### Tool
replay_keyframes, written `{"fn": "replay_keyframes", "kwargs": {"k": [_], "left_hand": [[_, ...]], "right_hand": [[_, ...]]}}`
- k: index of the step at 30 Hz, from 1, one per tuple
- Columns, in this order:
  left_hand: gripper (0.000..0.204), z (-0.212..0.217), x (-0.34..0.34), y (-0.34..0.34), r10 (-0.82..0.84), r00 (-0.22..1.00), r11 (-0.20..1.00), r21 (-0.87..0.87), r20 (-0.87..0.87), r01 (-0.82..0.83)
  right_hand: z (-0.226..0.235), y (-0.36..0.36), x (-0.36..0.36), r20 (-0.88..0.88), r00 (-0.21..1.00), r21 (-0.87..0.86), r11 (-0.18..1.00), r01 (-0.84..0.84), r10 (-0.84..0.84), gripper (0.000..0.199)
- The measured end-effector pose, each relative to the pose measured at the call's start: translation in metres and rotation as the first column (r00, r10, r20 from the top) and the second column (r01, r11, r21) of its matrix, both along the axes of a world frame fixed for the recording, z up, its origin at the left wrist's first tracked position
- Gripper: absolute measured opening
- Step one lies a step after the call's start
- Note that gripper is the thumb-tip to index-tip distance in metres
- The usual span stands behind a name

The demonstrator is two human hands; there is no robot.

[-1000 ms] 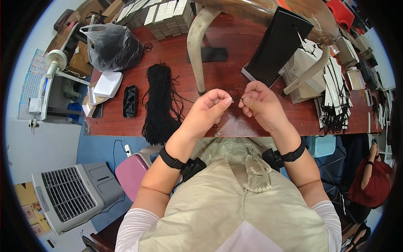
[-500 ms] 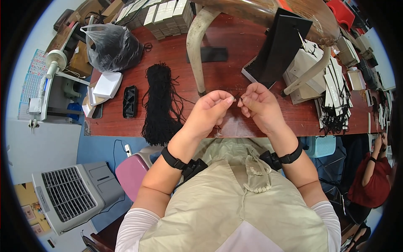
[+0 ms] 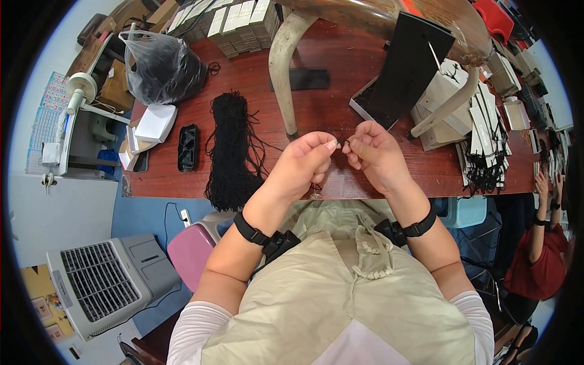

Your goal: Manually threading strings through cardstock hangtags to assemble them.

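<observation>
Head view over a reddish-brown wooden table (image 3: 340, 103): a bundle of black cords (image 3: 230, 149) lies left of centre, its long axis running from the far side toward the near edge, loose ends spilling over that edge. Left of it sit a small black tray (image 3: 188, 147), a white box (image 3: 155, 123) and, farther back, a dark plastic bag (image 3: 164, 67). Rows of small stacked boxes (image 3: 234, 21) line the far edge. A pale curved stool leg (image 3: 285, 73) stands on the table just beyond the hands, and a black upright panel (image 3: 410, 67) rises to the far right, beside white cartons (image 3: 444, 100) and a fan of white tags with black strings (image 3: 486, 152). At the right rim another person in red (image 3: 544, 255) sits with hands raised. A white fan heater (image 3: 100, 280) stands on the floor at near left.

Above the near table edge, the left hand (image 3: 301, 167) and the right hand (image 3: 374, 155) meet, fingertips almost touching. Both are curled, thumb and forefinger pinched on a thin black cord (image 3: 339, 145) held between them; it shows only as a tiny dark speck at the fingertips, so its direction cannot be told. Black straps circle both wrists.
</observation>
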State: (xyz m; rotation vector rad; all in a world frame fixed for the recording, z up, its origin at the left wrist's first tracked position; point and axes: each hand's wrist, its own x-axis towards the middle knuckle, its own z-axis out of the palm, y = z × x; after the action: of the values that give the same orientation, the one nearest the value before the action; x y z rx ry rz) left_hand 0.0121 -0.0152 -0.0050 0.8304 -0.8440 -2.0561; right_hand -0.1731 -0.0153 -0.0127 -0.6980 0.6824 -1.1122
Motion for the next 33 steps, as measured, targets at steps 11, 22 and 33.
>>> {"fn": "replay_keyframes", "kwargs": {"k": [11,22,33], "left_hand": [[0.009,0.0005,-0.0007,-0.0012,0.025,0.998,0.999,0.022,-0.064,-0.024],[0.012,0.0055,-0.0072,0.0038,0.104,0.984,0.99,-0.106,0.148,-0.089],[0.011,0.005,-0.0018,0.0023,0.135,0.991,0.988,-0.075,0.008,-0.134]], "right_hand": [[-0.0005,0.0021,0.0028,-0.005,1.0,0.01,1.0,0.008,-0.008,0.012],[0.0036,0.0029,0.0051,-0.102,0.995,-0.012,1.0,0.012,-0.013,0.012],[0.0062,0.0062,0.0019,-0.317,0.932,-0.105,0.983,0.152,-0.178,0.017]]}}
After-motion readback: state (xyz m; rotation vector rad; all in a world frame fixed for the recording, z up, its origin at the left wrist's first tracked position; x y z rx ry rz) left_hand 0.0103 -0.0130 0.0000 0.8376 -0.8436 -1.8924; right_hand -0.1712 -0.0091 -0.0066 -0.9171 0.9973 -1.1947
